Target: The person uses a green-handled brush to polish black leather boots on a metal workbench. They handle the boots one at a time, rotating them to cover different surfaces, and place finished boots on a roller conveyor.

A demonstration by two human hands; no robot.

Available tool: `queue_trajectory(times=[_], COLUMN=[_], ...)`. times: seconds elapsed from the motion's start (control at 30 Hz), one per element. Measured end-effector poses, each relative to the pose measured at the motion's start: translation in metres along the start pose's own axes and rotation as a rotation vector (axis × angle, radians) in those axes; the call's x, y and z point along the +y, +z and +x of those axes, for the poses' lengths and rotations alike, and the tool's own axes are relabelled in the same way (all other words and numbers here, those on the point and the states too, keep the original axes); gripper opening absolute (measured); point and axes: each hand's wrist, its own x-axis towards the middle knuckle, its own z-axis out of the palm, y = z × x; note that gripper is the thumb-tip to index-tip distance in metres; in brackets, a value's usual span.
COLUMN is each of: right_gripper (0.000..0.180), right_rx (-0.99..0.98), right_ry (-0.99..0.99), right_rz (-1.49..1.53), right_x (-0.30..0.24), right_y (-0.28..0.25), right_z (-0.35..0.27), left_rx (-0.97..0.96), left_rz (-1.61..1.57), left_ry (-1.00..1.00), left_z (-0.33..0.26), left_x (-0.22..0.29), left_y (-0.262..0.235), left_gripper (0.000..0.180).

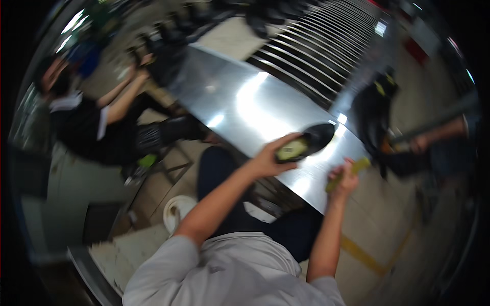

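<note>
My left hand (270,157) is wrapped round a black shoe (320,136), held above the near edge of a shiny metal table. Its rounded, glossy end points away to the right. At the end by my palm shows a yellow-green patch (292,149), perhaps a last inside. To the right, off the table's corner, my right hand (345,181) is closed round a yellowish, stick-like tool (361,164). Motion blurs that tool, so its kind cannot be made out. Shoe and tool are apart.
The metal table (229,97) meets a roller conveyor (326,46) at the back. Black boots (173,51) line the far left. A co-worker (87,117) sits at left; another's hand (421,144) is by black footwear (375,112) at right. A white bucket (172,206) stands below.
</note>
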Motion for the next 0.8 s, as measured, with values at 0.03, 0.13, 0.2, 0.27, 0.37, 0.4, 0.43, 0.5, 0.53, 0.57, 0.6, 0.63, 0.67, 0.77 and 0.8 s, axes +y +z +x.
queue_trajectory(times=[0.03,0.13,0.2,0.27,0.37,0.4,0.43,0.5,0.53,0.57,0.6,0.63,0.67,0.77,0.8], right_gripper=[0.028,0.034,0.036,0.034,0.033,0.033,0.033,0.039,0.039,0.037,0.036,0.035,0.033,0.027,0.027], right_rx=[0.029,0.032,-0.010,0.013,0.048,0.092,0.094,-0.119,-0.081,-0.122,-0.127,-0.149,-0.114,-0.094,-0.115], right_ry=[0.038,0.000,-0.061,-0.093,-0.045,-0.042,0.189,-0.105,-0.159,-0.210,-0.188,-0.173,-0.176,-0.215,-0.230], right_rz=[0.037,-0.129,-0.213,-0.220,-0.051,0.005,0.160,-0.124,-0.384,-0.208,-0.107,0.003,0.086,0.312,0.350], right_x=[0.004,-0.015,-0.013,-0.019,-0.010,-0.015,-0.005,-0.009,-0.025,-0.033,-0.045,-0.064,-0.079,-0.093,-0.091], right_y=[-0.002,-0.008,0.022,0.020,0.021,0.006,0.007,0.017,0.045,0.063,0.073,0.082,0.090,0.114,0.124], right_z=[-0.007,-0.025,-0.007,-0.007,0.006,0.010,0.032,0.036,0.035,0.041,0.045,0.052,0.056,0.069,0.075], left_rx=[0.039,0.282,0.379,0.530,0.731,0.772,0.781,0.611,0.634,0.660,0.680,0.710,0.676,0.605,0.595], left_rz=[-0.067,-0.201,-0.312,-0.614,-0.720,-0.750,-0.671,-0.576,-0.714,-0.850,-0.764,-0.676,-0.648,-0.565,-0.547], left_ry=[-0.089,-0.118,-0.278,-0.354,-0.344,-0.362,-0.363,-0.727,-0.587,-0.426,-0.365,-0.285,-0.289,-0.265,-0.272], left_z=[0.001,-0.017,-0.012,-0.024,-0.034,-0.036,-0.043,-0.045,-0.060,-0.058,-0.053,-0.046,-0.042,-0.037,-0.040], left_x=[-0.007,-0.025,-0.010,0.004,0.004,-0.001,-0.012,0.008,0.001,-0.009,-0.011,-0.009,-0.003,0.004,0.003], left_y=[0.011,0.042,0.022,0.023,0.030,0.045,0.036,0.019,0.024,0.029,0.035,0.042,0.047,0.051,0.048], left_gripper=[0.081,0.058,0.047,0.045,0.043,0.043,0.048,0.047,0.041,0.036,0.034,0.033,0.033,0.033,0.033])
